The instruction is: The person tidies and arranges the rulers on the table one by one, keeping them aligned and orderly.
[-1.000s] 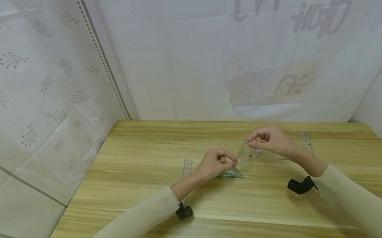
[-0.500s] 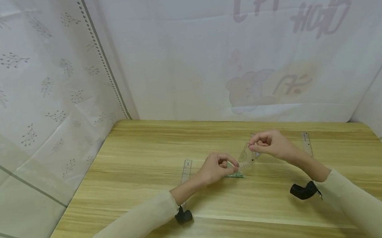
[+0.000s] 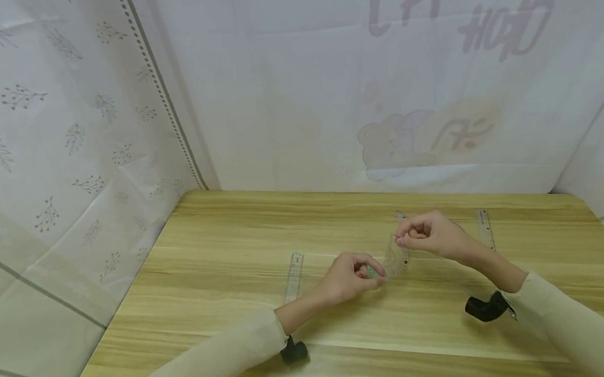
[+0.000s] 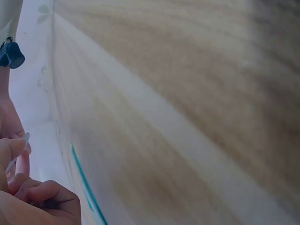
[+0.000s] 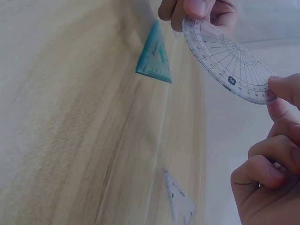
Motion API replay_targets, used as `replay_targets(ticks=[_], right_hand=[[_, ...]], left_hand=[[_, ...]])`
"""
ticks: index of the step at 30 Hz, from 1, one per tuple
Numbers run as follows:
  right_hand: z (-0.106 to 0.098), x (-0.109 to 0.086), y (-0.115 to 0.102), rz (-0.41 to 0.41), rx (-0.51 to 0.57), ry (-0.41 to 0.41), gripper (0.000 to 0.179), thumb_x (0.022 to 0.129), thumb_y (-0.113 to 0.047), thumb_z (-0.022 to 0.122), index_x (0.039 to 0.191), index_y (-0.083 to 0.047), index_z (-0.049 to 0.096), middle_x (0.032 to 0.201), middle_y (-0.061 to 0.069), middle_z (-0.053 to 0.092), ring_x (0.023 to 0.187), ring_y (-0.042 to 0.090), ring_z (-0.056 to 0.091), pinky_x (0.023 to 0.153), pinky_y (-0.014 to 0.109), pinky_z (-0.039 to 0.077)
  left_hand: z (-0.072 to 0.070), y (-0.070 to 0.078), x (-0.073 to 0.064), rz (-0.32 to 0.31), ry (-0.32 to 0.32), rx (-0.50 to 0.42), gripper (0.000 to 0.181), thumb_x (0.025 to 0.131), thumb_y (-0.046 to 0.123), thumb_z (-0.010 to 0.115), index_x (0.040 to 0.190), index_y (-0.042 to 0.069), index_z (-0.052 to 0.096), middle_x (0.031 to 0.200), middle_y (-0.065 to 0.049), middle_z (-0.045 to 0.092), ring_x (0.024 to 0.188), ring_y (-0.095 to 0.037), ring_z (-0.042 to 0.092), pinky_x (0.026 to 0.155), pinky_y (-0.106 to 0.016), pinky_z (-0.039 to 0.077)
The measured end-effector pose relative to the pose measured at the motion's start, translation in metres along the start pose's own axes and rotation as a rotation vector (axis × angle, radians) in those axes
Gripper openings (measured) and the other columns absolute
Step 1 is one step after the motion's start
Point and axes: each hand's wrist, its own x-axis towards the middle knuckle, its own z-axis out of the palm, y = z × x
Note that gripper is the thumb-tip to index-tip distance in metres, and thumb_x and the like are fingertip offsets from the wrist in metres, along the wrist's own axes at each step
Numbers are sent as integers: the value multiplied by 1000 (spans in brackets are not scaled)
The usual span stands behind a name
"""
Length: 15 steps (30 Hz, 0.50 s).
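Head view: left hand (image 3: 350, 277) and right hand (image 3: 436, 237) pinch opposite ends of one transparent protractor (image 3: 397, 259); clear ruler (image 3: 293, 275) lies left on counter (image 3: 230, 249).

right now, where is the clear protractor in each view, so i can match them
Head: protractor, right of and below centre.
Left wrist: protractor, far left, edge-on, partly hidden.
Right wrist: protractor, upper right, its face showing.
Shared landmark: green set square, visible in all three.

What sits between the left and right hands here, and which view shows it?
A clear protractor, one end pinched by the left hand, the other by the right hand; the right wrist view shows it.
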Motion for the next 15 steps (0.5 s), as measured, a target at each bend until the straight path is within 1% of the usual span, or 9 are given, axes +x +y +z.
replay_targets(ticks=[5, 11, 15], right_hand=[[0, -3, 1, -5, -43, -3, 6, 98, -5, 68, 98, -2, 73, 62, -1, 32, 50, 14, 20, 51, 31, 33], [-2, -7, 5, -19, -53, -14, 5, 97, -2, 69, 98, -2, 73, 60, 0, 31, 48, 13, 21, 55, 29, 38], [-3, -11, 7, -7, -80, -18, 5, 97, -5, 70, 98, -4, 75, 58, -2, 31, 46, 10, 23, 53, 28, 39]], left_hand=[[6, -1, -1, 4, -1, 3, 5, 91, 3, 76, 96, 2, 75, 55, 6, 37, 48, -6, 33, 57, -20, 36], [16, -1, -1, -18, 12, -3, 6, 90, 4, 78, 94, 7, 76, 53, 6, 37, 46, -5, 32, 49, -19, 32], [22, -2, 0, -7, 14, -2, 7, 89, 4, 79, 91, 9, 75, 52, 6, 39, 45, -5, 33, 45, -18, 30]])
